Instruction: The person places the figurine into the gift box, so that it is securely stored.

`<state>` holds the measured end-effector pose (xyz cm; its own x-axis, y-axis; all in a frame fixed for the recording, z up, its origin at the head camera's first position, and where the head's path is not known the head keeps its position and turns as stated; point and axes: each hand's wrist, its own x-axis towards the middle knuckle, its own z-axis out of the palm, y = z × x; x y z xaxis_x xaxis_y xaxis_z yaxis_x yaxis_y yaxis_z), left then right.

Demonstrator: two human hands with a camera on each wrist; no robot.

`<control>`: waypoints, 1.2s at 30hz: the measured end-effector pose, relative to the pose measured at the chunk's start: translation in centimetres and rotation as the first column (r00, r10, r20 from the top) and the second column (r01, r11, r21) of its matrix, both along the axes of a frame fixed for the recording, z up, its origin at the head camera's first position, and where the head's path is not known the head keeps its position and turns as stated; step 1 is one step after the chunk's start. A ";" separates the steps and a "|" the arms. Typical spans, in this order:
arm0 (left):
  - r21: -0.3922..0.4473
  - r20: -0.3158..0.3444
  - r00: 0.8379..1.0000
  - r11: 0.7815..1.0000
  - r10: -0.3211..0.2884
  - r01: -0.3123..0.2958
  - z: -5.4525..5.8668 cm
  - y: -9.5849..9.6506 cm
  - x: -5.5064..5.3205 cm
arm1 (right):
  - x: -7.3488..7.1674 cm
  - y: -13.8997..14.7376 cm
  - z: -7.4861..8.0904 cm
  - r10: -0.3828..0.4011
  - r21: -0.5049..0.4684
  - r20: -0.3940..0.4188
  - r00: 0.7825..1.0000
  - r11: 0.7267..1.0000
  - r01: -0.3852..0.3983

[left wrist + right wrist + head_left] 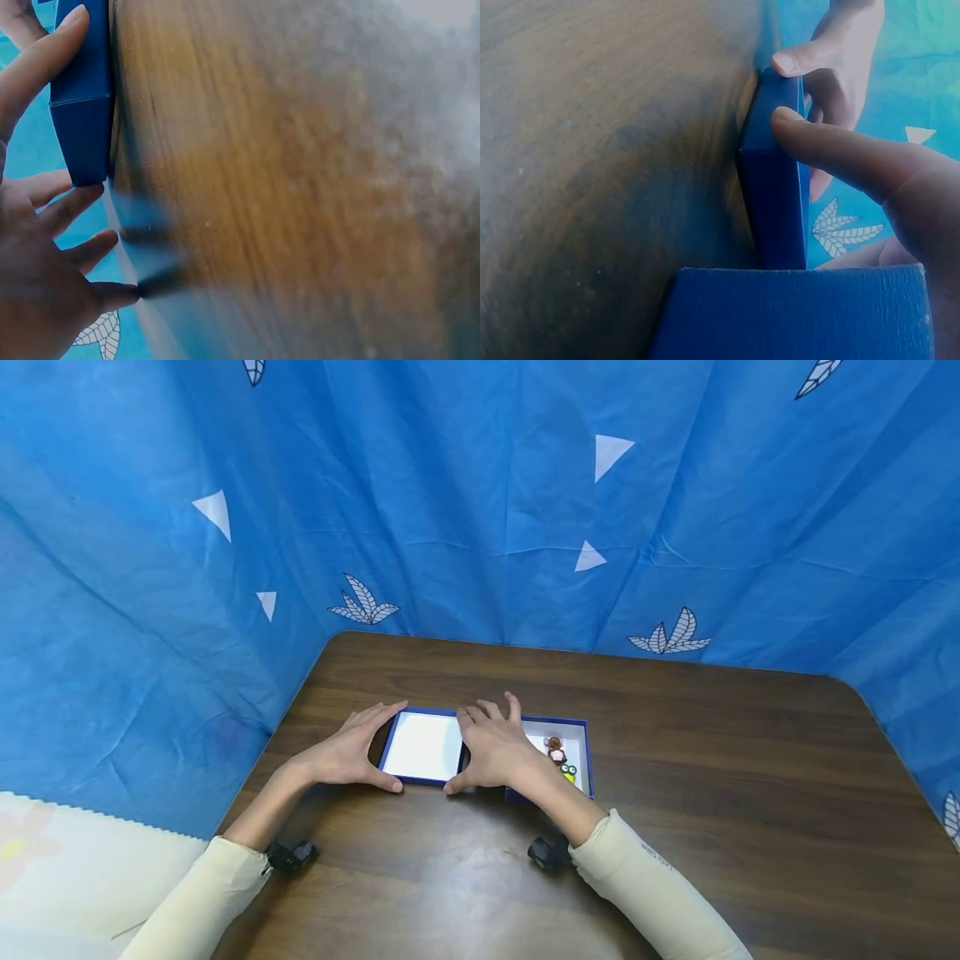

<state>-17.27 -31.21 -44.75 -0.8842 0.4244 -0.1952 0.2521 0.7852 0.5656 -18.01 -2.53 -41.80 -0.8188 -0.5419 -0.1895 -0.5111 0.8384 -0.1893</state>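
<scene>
A shallow blue box with a bare white inside lies on the table between both hands. My left hand grips its left end, thumb on the front wall and fingers toward the back corner. At the other end my right hand spans it the same way, thumb at the front right corner. In the left wrist view the left thumb presses the blue side wall. The right thumb touches that wall in the right wrist view. A second blue box stands just right, partly hidden by the right hand.
Inside the second box are a small brown animal figure and a green-yellow frog-like figure. The brown wooden table extends to the right. A blue patterned curtain hangs behind it. Black wrist cameras sit below the sleeves.
</scene>
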 end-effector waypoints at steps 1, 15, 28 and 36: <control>0.001 -0.006 1.000 1.000 0.000 0.000 0.0 0.0 0.0 | -0.1 0.1 0.0 -0.004 -0.001 0.001 1.000 1.000 0.004; -0.024 -0.098 0.993 0.997 0.068 -0.070 0.9 -0.3 1.3 | -0.3 1.3 0.3 0.018 -0.254 0.076 0.997 0.967 0.002; 0.083 -0.146 0.973 0.982 0.179 -0.168 1.9 0.8 3.7 | -0.1 4.1 1.3 0.123 -0.449 0.069 0.990 0.890 -0.080; 0.125 -0.171 0.966 0.977 0.195 -0.175 2.7 2.3 4.8 | 0.5 6.3 1.5 0.114 -0.491 0.058 0.992 0.868 -0.071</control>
